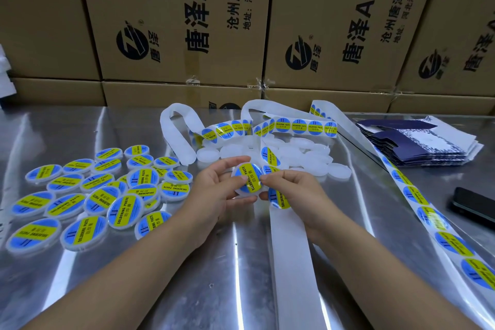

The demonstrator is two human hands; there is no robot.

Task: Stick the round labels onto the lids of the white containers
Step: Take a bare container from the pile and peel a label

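Above the middle of the worktop (241,262), the left hand (214,190) gripped a white container (239,194) while the right hand (292,190) pinched the round label (249,178) onto its top, where uneven pressing might leave it creased or off-centre.

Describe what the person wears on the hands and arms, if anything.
The left hand and right hand are bare: no gloves, rings, watch or bracelets in view. No sleeves show anywhere down to the picture's bottom edge.
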